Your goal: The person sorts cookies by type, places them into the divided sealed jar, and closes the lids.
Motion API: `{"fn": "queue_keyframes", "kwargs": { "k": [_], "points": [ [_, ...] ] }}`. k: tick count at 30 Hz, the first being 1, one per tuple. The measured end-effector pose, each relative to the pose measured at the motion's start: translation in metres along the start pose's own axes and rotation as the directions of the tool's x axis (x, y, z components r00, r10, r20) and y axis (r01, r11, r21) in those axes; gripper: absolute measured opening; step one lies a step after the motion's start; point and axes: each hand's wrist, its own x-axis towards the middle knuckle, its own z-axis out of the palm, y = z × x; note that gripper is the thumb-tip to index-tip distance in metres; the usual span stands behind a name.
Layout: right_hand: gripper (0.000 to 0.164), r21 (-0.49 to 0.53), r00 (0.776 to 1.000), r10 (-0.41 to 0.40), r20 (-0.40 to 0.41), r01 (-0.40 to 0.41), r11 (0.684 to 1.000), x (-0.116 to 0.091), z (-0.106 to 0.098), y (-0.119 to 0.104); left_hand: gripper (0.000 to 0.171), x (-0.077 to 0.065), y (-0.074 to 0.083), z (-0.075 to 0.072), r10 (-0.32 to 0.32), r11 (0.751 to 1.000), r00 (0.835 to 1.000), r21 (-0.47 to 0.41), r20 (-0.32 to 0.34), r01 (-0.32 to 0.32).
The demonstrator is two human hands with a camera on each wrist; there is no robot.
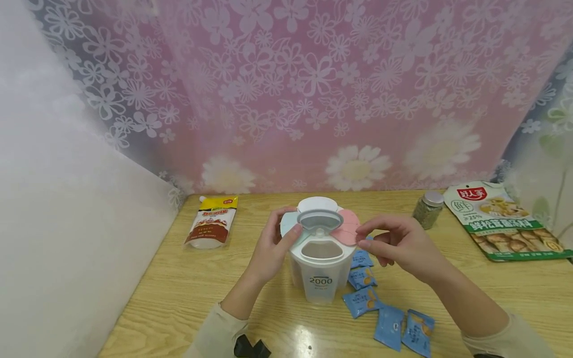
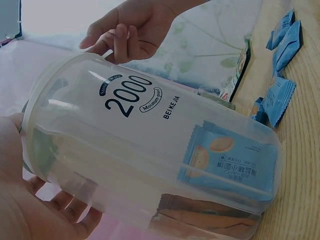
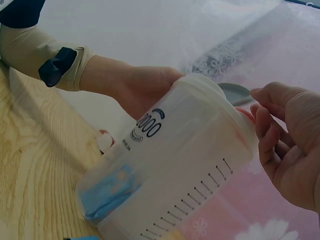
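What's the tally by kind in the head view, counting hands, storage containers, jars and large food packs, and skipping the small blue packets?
Hands: 2 (left hand, right hand)
Storage containers: 1 (the lidded container)
Jars: 1 (glass jar)
Large food packs: 2 (yellow-topped pouch, green-and-white pack)
Total: 6

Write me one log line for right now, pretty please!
left hand: holds canister | right hand: at pink lid edge | front flap: raised | blue packet: inside | other blue packets: on table
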Motion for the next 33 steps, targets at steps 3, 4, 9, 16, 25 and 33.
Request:
{"fn": "queue_keyframes", "kwargs": {
  "k": [3,4,9,16,25,33],
  "points": [
    [0.028,0.013,1.000,-0.013,0.019,0.013,1.000,-0.004,-0.005,0.005,0.042,0.000,0.000,-0.001,0.001,1.000,1.000,0.003,0.000,-0.001],
    [0.030,0.022,0.999,-0.027,0.029,0.027,0.999,-0.005,-0.006,0.007,0.042,0.000,0.000,-0.001,-0.001,1.000,1.000,0.004,-0.001,0.001],
    [0.036,0.075,0.994,-0.057,0.096,0.050,0.996,-0.014,-0.014,0.013,0.042,0.000,0.000,-0.001,-0.007,1.000,1.000,0.006,0.000,0.007],
    [0.037,-0.007,0.978,-0.027,0.205,0.029,1.000,-0.024,-0.031,0.023,0.042,0.001,-0.001,-0.001,-0.004,1.000,1.000,0.011,0.001,0.004],
    [0.049,0.066,0.911,-0.103,0.398,0.084,0.994,-0.035,-0.056,0.047,0.042,-0.001,-0.001,-0.002,-0.006,1.000,1.000,0.018,-0.008,0.006],
    [0.057,0.081,0.832,-0.116,0.542,0.086,0.993,-0.044,-0.078,0.068,0.042,0.000,-0.001,-0.002,0.002,1.000,1.000,0.016,-0.005,-0.002]
  ]
}}
